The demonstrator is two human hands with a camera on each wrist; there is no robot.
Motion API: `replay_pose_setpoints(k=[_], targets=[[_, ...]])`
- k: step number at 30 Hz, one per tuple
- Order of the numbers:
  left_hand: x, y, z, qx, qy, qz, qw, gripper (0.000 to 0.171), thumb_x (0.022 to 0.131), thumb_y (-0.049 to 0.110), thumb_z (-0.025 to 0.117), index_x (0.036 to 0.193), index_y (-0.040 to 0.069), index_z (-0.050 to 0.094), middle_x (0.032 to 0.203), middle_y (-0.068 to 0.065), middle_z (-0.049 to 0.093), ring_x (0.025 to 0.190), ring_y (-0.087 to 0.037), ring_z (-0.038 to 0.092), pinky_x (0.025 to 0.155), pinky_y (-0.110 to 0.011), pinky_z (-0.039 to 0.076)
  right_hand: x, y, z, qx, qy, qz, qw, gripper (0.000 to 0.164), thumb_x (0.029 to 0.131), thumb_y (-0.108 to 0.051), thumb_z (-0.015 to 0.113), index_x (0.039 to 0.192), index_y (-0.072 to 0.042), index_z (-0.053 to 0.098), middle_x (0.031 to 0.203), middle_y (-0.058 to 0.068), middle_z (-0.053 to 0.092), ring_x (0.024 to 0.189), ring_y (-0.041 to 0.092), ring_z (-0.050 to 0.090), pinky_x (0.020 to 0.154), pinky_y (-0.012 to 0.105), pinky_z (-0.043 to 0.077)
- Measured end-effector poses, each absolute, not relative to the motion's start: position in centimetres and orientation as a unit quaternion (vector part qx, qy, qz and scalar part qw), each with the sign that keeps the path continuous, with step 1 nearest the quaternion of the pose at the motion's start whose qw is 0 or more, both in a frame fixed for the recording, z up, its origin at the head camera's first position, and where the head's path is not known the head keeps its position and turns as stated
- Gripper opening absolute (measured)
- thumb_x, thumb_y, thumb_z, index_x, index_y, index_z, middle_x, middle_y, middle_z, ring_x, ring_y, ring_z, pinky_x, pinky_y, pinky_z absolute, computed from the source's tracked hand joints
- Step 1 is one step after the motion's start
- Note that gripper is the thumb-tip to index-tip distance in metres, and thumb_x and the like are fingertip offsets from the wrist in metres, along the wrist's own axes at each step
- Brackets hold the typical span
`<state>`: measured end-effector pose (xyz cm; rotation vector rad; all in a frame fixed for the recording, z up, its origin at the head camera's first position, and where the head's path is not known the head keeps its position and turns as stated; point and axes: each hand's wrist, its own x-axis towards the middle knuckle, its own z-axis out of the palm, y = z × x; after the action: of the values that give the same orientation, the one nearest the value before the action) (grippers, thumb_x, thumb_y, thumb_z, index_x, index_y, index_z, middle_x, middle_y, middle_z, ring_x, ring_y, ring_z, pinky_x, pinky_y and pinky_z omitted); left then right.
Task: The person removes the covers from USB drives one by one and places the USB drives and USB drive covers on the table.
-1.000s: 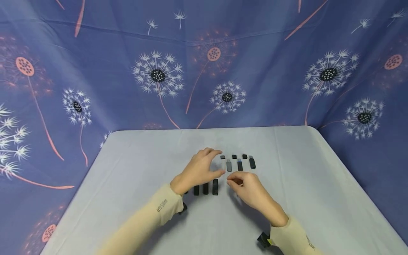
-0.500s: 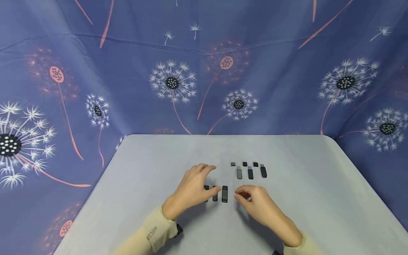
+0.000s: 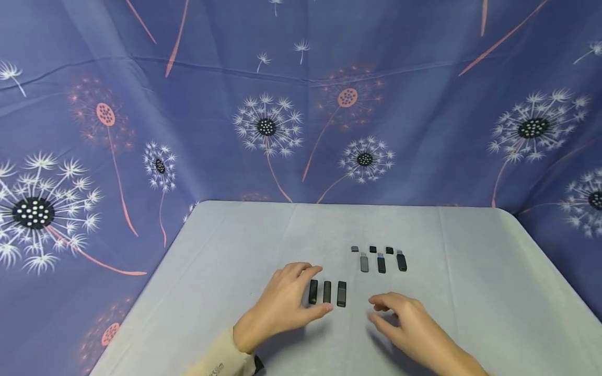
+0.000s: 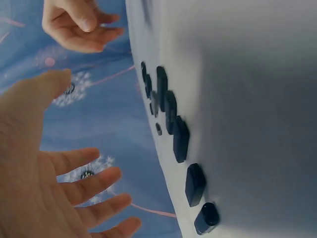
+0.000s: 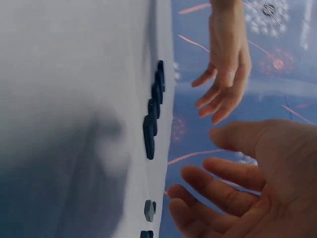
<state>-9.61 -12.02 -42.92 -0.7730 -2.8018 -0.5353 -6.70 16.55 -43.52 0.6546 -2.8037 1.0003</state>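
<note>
My left hand [image 3: 279, 300] hovers with spread fingers over the left part of a row of capped black USB sticks. Three of them show in the head view: the left stick [image 3: 313, 292], the middle stick [image 3: 326, 291] and the right stick [image 3: 342, 294]. More of the row, hidden there by the hand, appears in the left wrist view, such as one capped stick [image 4: 195, 184]. To the right of the row, my right hand [image 3: 416, 329] hangs above the table, fingers loosely bent and thumb apart, holding nothing.
Farther back lie three uncapped sticks: a grey one [image 3: 364, 263], a black one with a blue plug [image 3: 381, 264] and a black one [image 3: 402, 262]. Behind them are a grey cap [image 3: 355, 249] and two black caps [image 3: 373, 249]. A dandelion-patterned cloth [image 3: 301, 104] hangs behind the white table [image 3: 235, 235].
My left hand has drawn back from near the grey cap toward the front row. The right hand's pinched fingertips have parted, and it has moved right and nearer. The head view has shifted.
</note>
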Motion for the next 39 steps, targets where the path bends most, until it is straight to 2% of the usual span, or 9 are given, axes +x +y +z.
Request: replay_pose_setpoints(k=[3, 9, 19, 23, 30, 33, 39], targets=[[-8.9, -12.5, -43.0, -0.272, -0.942, -0.175, 0.093, 0.073, 0.089, 0.071, 0.064, 0.142, 0.021, 0.06, 0.132, -0.002, 0.063, 0.127, -0.023, 0.058, 0.096, -0.05, 0.052, -6.2, 17.3, -43.5, 0.254, -0.921, 0.287, 0.074, 0.026, 0.087, -0.025, 0.083, 0.11, -0.015, 0.076, 0.106, -0.008, 0.074, 0.096, 0.01, 0.071, 0.078, 0.033, 0.06], [-8.0, -13.4, -43.2, -0.268, -0.945, -0.159, 0.101, 0.072, 0.089, 0.075, 0.06, 0.141, 0.025, 0.059, 0.129, 0.004, 0.061, 0.128, -0.021, 0.056, 0.096, -0.049, 0.05, -5.2, 18.3, -43.4, 0.322, -0.909, 0.24, 0.115, 0.036, 0.082, -0.028, 0.088, 0.113, -0.018, 0.073, 0.108, -0.01, 0.07, 0.095, 0.011, 0.068, 0.076, 0.03, 0.059], [-8.3, -13.1, -43.4, -0.268, -0.946, -0.146, 0.111, 0.076, 0.088, 0.076, 0.06, 0.143, 0.024, 0.057, 0.129, 0.005, 0.06, 0.13, -0.023, 0.055, 0.099, -0.05, 0.048, -5.0, 18.0, -43.2, 0.303, -0.912, 0.209, 0.179, 0.046, 0.073, -0.03, 0.094, 0.113, -0.019, 0.074, 0.111, -0.014, 0.069, 0.097, 0.009, 0.067, 0.078, 0.03, 0.06], [-8.5, -13.5, -43.4, -0.272, -0.948, -0.134, 0.099, 0.078, 0.088, 0.077, 0.059, 0.144, 0.022, 0.057, 0.132, 0.002, 0.06, 0.132, -0.026, 0.055, 0.101, -0.052, 0.048, -5.0, 18.4, -43.3, 0.296, -0.921, 0.194, 0.164, 0.049, 0.075, -0.035, 0.092, 0.116, -0.018, 0.073, 0.114, -0.013, 0.069, 0.1, 0.011, 0.068, 0.08, 0.034, 0.06], [-9.0, -14.1, -43.4, -0.287, -0.947, -0.132, 0.063, 0.081, 0.093, 0.08, 0.045, 0.147, 0.021, 0.054, 0.141, -0.001, 0.06, 0.139, -0.033, 0.051, 0.106, -0.056, 0.047, -5.5, 19.0, -43.2, 0.286, -0.937, 0.176, 0.097, 0.052, 0.081, -0.044, 0.087, 0.121, -0.016, 0.071, 0.119, -0.009, 0.068, 0.105, 0.015, 0.068, 0.086, 0.038, 0.06], [-9.5, -14.0, -43.5, -0.296, -0.942, -0.152, 0.048, 0.077, 0.097, 0.076, 0.043, 0.149, 0.02, 0.054, 0.142, 0.0, 0.06, 0.139, -0.031, 0.052, 0.106, -0.055, 0.048, -5.8, 18.8, -42.9, 0.279, -0.943, 0.174, 0.058, 0.054, 0.083, -0.047, 0.084, 0.124, -0.016, 0.07, 0.122, -0.007, 0.068, 0.107, 0.016, 0.067, 0.087, 0.04, 0.059], [-10.7, -13.8, -43.9, -0.316, -0.93, -0.187, 0.022, 0.068, 0.103, 0.065, 0.044, 0.149, 0.017, 0.054, 0.142, -0.001, 0.06, 0.134, -0.024, 0.056, 0.104, -0.052, 0.051, -6.4, 17.8, -42.5, 0.288, -0.941, 0.179, 0.018, 0.057, 0.084, -0.046, 0.084, 0.127, -0.013, 0.069, 0.123, -0.004, 0.069, 0.11, 0.018, 0.068, 0.09, 0.043, 0.058]])
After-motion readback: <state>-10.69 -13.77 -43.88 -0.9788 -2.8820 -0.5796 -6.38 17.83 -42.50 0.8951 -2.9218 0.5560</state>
